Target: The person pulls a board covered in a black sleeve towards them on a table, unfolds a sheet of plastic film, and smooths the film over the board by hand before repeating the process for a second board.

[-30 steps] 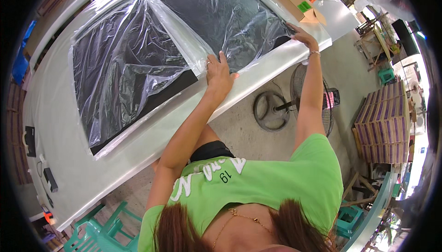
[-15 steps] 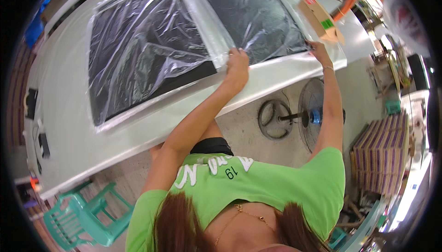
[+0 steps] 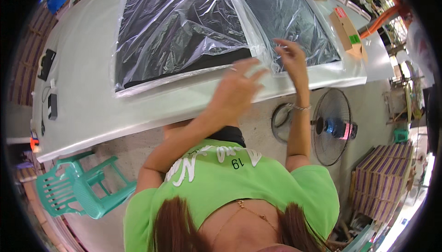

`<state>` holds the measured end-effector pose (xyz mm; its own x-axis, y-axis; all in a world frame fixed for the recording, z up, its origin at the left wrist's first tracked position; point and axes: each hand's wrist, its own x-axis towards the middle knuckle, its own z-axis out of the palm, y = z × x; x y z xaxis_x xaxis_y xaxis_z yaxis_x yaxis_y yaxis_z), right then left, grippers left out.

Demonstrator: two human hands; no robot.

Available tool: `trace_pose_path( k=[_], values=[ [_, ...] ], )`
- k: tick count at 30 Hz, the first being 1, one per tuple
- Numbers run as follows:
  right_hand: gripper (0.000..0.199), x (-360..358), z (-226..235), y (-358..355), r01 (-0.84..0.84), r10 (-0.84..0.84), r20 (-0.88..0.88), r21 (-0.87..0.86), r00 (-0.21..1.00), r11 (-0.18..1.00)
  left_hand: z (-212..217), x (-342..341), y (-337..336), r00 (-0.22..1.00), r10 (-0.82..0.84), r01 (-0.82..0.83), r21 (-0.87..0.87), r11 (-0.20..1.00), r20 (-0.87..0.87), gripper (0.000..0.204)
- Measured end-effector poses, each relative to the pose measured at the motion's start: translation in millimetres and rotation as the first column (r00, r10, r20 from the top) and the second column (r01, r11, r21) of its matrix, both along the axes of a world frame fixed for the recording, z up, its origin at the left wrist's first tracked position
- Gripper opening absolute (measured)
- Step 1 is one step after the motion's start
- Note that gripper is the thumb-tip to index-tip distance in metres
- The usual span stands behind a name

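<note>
Two flat black sheets lie side by side on a pale table point(image 3: 83, 86), both covered in wrinkled clear plastic film. Above the table's near edge, by the lower right corner of the left black sheet point(image 3: 177, 33), hovers my left hand point(image 3: 235, 88). It is blurred, with fingers spread and nothing seen in them. My right hand point(image 3: 293, 61) is raised over the lower left part of the right black sheet point(image 3: 285, 12). Its fingers are apart, and no object shows between them. Whether its fingertips touch the film, I cannot tell.
An open cardboard box point(image 3: 347, 33) lies right of the sheets. On the table's left are small black devices point(image 3: 53, 107) with a cable. Below the near edge stand a fan point(image 3: 331, 127) and a green plastic chair point(image 3: 87, 187). A striped stack point(image 3: 382, 183) is at right.
Both hands have left the film's near edge. The right came left from the right sheet's corner; the left drew back toward me, fingers opening. The view has shifted, so the sheets appear farther right.
</note>
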<state>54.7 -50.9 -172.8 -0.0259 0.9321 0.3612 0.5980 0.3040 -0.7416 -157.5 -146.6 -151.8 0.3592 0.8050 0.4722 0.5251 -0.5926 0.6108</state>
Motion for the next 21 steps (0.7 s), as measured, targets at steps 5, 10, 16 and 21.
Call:
trace_pose_path(
  k=[5,10,16,21],
  values=[
    [0.024,-65,-26,-40,0.000,-0.043,-0.296,-0.145,0.954,0.989,-7,-53,22,0.981,0.180,-0.179,0.020,0.984,-0.078,0.033],
    [0.038,-76,-32,-49,0.418,-0.471,0.152,0.283,0.869,0.863,-20,-57,38,0.968,0.191,-0.179,0.085,0.980,-0.165,0.035],
    [0.050,-21,-82,-15,0.407,-0.433,0.615,0.193,0.659,0.893,-31,-53,51,0.960,0.229,-0.210,0.130,0.969,-0.163,0.035],
    [0.049,-35,-93,21,0.469,-0.511,0.640,0.255,0.573,0.845,-30,-47,47,0.950,0.261,-0.236,0.157,0.959,-0.171,0.036]
  ],
)
